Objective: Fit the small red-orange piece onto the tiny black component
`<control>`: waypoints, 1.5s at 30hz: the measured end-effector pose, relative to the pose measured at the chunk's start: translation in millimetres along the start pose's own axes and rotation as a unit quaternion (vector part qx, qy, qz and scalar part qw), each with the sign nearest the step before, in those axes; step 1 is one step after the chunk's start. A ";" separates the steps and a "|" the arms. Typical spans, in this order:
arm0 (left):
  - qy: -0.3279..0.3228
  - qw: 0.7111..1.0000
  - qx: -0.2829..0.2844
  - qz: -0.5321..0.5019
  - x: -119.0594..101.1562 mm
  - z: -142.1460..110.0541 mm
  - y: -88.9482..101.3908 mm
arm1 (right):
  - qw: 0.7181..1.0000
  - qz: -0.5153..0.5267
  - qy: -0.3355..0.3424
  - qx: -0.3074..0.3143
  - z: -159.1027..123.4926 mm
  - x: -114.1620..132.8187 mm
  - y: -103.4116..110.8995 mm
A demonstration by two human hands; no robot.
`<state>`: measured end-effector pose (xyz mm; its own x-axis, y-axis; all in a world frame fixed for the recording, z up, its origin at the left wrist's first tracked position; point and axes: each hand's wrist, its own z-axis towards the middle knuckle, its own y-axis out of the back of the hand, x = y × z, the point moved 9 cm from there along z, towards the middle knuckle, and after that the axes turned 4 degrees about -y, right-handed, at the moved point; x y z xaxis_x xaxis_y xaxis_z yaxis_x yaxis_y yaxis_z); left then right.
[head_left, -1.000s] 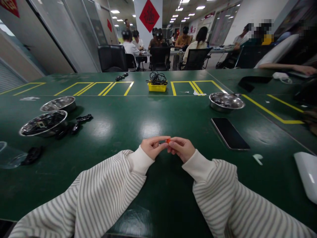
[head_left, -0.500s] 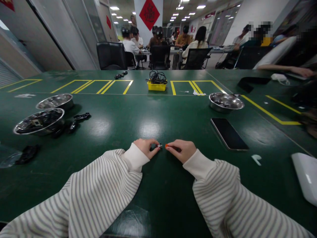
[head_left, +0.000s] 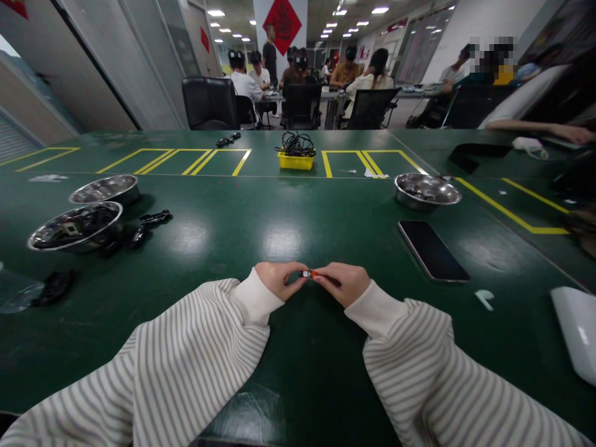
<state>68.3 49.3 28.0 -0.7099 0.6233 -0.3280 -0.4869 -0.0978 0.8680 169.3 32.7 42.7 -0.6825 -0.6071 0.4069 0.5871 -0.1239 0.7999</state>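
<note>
Close to the middle of the green table (head_left: 298, 335), my left hand (head_left: 279, 278) pinches a small black and silver part (head_left: 305, 274) between thumb and fingers. Its exact kind is too small to make out. My right hand (head_left: 343, 280) is closed on a tiny orange piece (head_left: 313, 273), mostly hidden by the fingertips. The two pieces meet end to end; whether one sits inside the other I cannot tell. Both hands are just above or on the tabletop.
At left are two steel bowls (head_left: 35, 243), one with black parts, and loose black pieces (head_left: 156, 217). A steel bowl (head_left: 427, 202), a phone (head_left: 433, 251), an earbud (head_left: 484, 299) and a white box (head_left: 575, 335) lie right. Farther off stands a yellow bin (head_left: 296, 162) of cables.
My left hand has shifted slightly right, closing the gap between the black and silver part and the orange piece. The right hand has hardly moved.
</note>
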 end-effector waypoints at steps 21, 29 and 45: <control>0.034 0.998 -0.054 0.022 1.4 0.8 13.0 | 0.990 0.109 -0.070 0.048 -6.6 -2.2 -10.4; 0.080 0.987 -0.131 -0.040 11.8 -1.1 28.0 | 0.847 0.474 -0.201 0.130 -10.0 -2.8 -37.6; 0.329 0.915 -0.052 0.227 158.1 0.9 80.6 | 0.833 0.487 -0.234 0.120 -10.5 -15.3 -37.9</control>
<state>-82.8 140.7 46.4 -0.9873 -0.0979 -0.1254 -0.0873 -0.3256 0.9415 162.1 38.4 1.5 -0.0609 0.0516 0.9968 0.8957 0.4436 0.0318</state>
